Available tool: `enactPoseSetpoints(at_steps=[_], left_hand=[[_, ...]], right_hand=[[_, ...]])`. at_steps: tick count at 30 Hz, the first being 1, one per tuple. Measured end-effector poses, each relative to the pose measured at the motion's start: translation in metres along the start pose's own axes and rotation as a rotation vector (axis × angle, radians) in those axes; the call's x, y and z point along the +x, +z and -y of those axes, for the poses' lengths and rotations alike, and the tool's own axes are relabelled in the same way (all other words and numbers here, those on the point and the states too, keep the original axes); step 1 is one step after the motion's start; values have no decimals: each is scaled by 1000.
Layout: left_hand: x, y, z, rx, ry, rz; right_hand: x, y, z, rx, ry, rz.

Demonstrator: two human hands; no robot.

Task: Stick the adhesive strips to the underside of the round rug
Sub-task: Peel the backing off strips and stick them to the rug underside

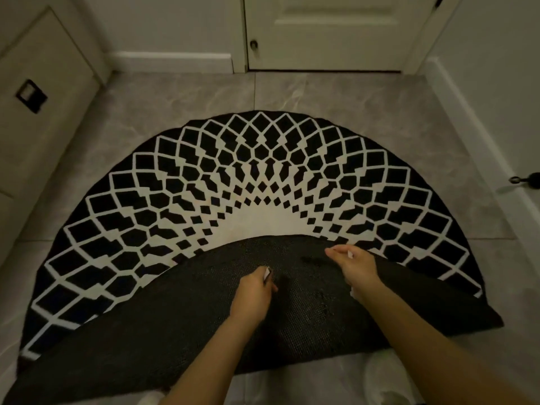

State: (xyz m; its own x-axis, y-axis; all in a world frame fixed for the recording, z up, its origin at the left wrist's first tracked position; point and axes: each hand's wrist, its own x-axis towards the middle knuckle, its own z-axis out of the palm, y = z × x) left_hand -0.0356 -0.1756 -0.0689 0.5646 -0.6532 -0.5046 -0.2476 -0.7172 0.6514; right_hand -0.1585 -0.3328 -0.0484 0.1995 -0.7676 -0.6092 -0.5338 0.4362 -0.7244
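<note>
Rug folded back, strips going on, most of the backing bare.

The round rug [251, 176] lies on the grey marbled tile floor [175, 95] with its near half flipped over, so the dark underside [163, 314] faces up under my hands. My left hand [252, 296] has its fingers curled round a small white-edged strip [266, 274], low on the backing; my right hand [355, 266] pinches another pale sliver [349, 254] near the fold. I can't tell whether any strip is already stuck; a couple of darker smudges show, nothing clear. So I judge this early, with most of the edge left to do. The backing is coarse, woven, matte black; the top is short pile in a black-and-cream lattice.
</note>
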Motion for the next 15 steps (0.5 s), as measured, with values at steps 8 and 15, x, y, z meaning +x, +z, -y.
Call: enactPoseSetpoints(at_steps=[8, 15], left_hand=[[70, 32, 31, 560, 299, -1], [98, 53, 39, 706, 396, 93]], right_hand=[[72, 37, -26, 12, 54, 50], [112, 47, -47, -21, 75, 12]])
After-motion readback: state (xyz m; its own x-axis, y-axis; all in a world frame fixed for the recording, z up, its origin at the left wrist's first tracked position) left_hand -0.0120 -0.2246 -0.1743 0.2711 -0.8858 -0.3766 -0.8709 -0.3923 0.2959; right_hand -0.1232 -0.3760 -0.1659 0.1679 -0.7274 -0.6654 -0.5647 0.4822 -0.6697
